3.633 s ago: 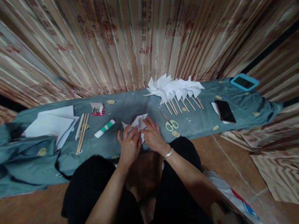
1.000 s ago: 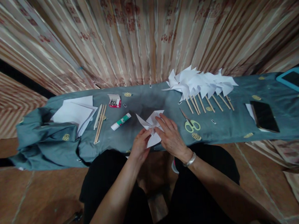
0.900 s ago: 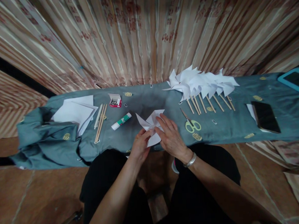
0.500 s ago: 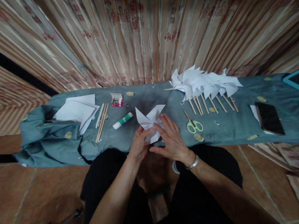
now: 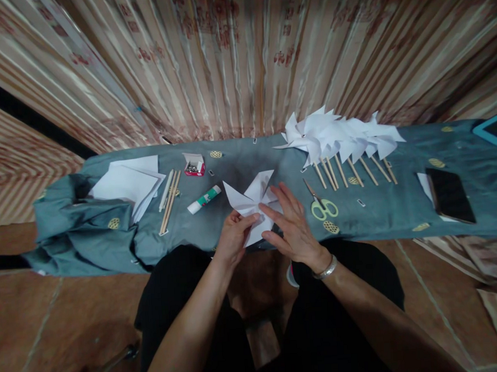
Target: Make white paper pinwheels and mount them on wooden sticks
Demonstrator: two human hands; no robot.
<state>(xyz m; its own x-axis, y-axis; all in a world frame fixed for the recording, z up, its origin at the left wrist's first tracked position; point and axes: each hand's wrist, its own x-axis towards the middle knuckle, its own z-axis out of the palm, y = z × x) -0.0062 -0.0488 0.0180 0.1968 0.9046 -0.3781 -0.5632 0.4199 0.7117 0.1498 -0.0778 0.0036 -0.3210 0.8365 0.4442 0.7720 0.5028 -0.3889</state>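
Note:
A folded white paper pinwheel (image 5: 249,200) is held just above the near edge of the grey-blue cloth (image 5: 247,164). My left hand (image 5: 233,239) pinches its lower left part with closed fingers. My right hand (image 5: 291,228) is at the pinwheel's right side, thumb against the paper and fingers spread out over it. A silver bracelet (image 5: 325,268) is on my right wrist.
On the cloth lie a glue stick (image 5: 203,199), a red box of pins (image 5: 194,165), wooden sticks (image 5: 169,201), a stack of white paper (image 5: 125,184), green scissors (image 5: 322,204), several finished pinwheels on sticks (image 5: 342,142), a black phone (image 5: 449,195) and a blue tablet (image 5: 495,131). Striped curtains hang behind.
My right hand's fingers have lifted and spread, shifting slightly right. The pinwheel has been raised and tilted a little. My left hand keeps its pinch.

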